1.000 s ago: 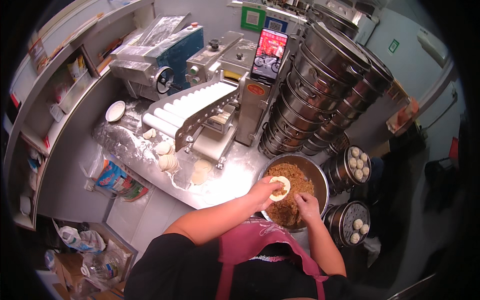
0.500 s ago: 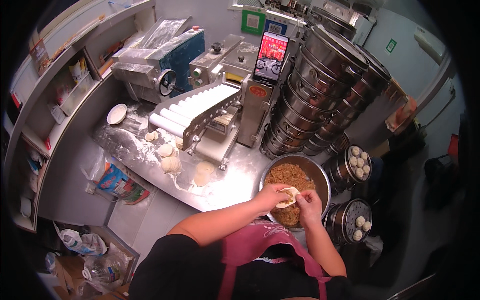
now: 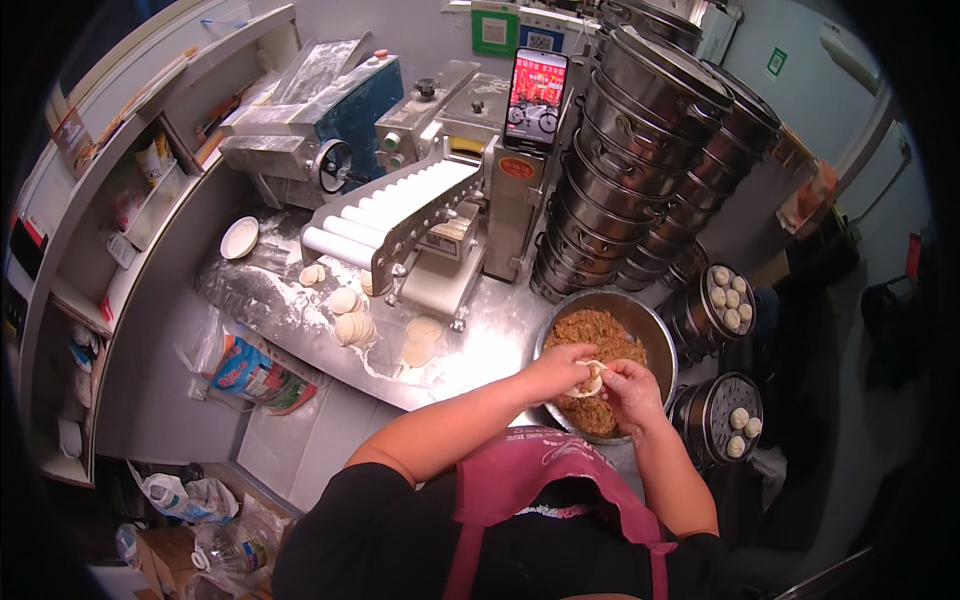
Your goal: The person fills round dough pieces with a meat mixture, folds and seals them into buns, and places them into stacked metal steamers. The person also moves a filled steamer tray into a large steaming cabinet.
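Over a wide metal bowl (image 3: pixel 668 345) of brown minced filling (image 3: pixel 590 328), both my hands are closed on one round dough wrapper (image 3: pixel 592 378). A bit of filling shows inside it, and its edge is partly drawn up. My left hand (image 3: pixel 560 372) grips the wrapper's left side. At its right edge, my right hand (image 3: pixel 633 392) pinches the dough between thumb and fingers. Stacks of flat dough rounds (image 3: pixel 354 328) lie on the floured metal table to the left, with a few more rounds (image 3: pixel 421 340) nearer the bowl.
A roller machine (image 3: pixel 390 220) stands behind the dough rounds, with a phone (image 3: pixel 536 100) propped on it. Tall stacked steamers (image 3: pixel 640 130) rise behind the bowl. To its right are two steamer trays, one holding several buns (image 3: pixel 731 300), the other three buns (image 3: pixel 740 430). A white bowl (image 3: pixel 240 234) sits far left.
The wrapper has gone from fairly flat and open to more gathered, its edge drawn up around the filling. Both hands stay on it. The whole view has shifted slightly.
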The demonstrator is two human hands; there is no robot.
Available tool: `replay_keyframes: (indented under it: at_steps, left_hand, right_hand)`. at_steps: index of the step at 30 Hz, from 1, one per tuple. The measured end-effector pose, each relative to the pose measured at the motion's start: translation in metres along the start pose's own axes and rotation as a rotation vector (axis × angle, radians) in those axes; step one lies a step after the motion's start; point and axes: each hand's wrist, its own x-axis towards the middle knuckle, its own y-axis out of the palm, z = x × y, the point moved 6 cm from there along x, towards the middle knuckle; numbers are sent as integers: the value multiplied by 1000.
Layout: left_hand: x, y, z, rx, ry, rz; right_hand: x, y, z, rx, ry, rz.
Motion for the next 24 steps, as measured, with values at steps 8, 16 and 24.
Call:
replay_keyframes:
  at_steps: [8,16,24]
  left_hand:
    - [-9,12,28,-1031,-231,-216]
    - [-8,10,22,-756,-84,-159]
    - [-7,8,18,-639,-60,-93]
  right_hand:
    - [-5,4,1,-419,-292,-158]
    - [-7,4,-4,-177,-128,-127]
    - [-12,7,7,-365,-285,-153]
